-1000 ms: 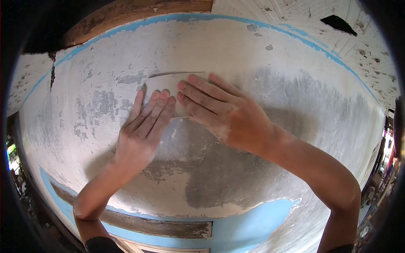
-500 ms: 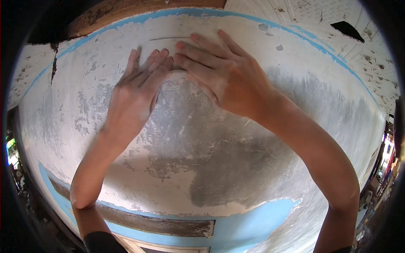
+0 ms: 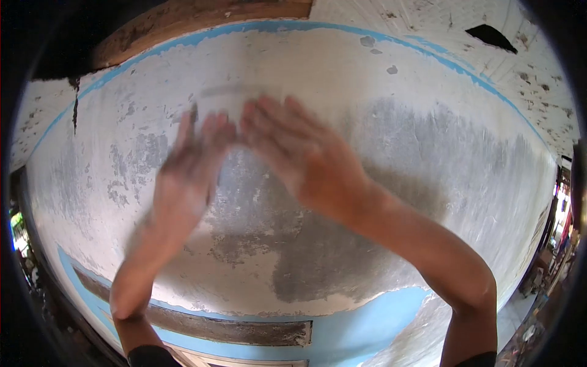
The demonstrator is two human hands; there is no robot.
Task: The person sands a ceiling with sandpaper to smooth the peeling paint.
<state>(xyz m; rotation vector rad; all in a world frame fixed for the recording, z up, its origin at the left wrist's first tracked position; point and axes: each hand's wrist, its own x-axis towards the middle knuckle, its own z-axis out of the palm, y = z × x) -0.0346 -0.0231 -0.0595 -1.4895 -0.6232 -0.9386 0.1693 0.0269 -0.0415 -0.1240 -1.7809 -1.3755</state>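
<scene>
My left hand (image 3: pixel 199 156) and my right hand (image 3: pixel 293 147) are raised against the upper part of the wall (image 3: pixel 342 244), fingertips close together and pointing up. Both are smeared by motion. Their fingers look pressed over a thin pale sheet (image 3: pixel 235 92), nearly the colour of the wall, whose blurred upper edge shows just above the fingertips. Most of this sheet is hidden under the hands, and I cannot make out its material. Whitish dust coats the fingers. Around the hands the wall surface is patchy white and grey.
Blue paint (image 3: pixel 269 25) lines the wall's top edge, below a wooden beam (image 3: pixel 202 24) and a stained ceiling panel (image 3: pixel 391 18) with a dark hole (image 3: pixel 492 38). Lower down are a brown recessed strip (image 3: pixel 232 327) and a blue painted area (image 3: pixel 367 321). Clutter stands at the far right.
Both hands have moved down the wall together, along with the pale sheet's edge. The right hand has also shifted left. The view has moved slightly.
</scene>
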